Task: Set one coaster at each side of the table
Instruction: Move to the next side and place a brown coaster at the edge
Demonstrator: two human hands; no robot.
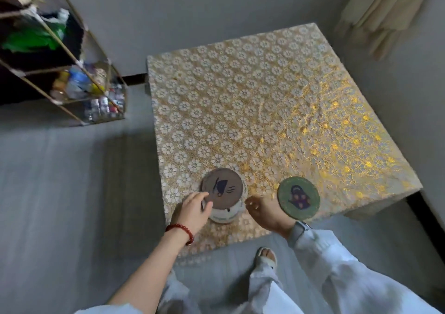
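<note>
A stack of round coasters stands near the front left corner of the table, its top one brown with a dark drawing. My left hand rests against the stack's left edge, fingertips touching the top coaster. A green round coaster lies flat near the table's front edge, to the right of the stack. My right hand sits between the stack and the green coaster, fingers spread and holding nothing, its edge touching the green coaster.
The table wears a gold and white floral cloth. A gold wire shelf with bottles and bags stands on the floor at the left. A curtain hangs at the back right. My foot is just in front of the table.
</note>
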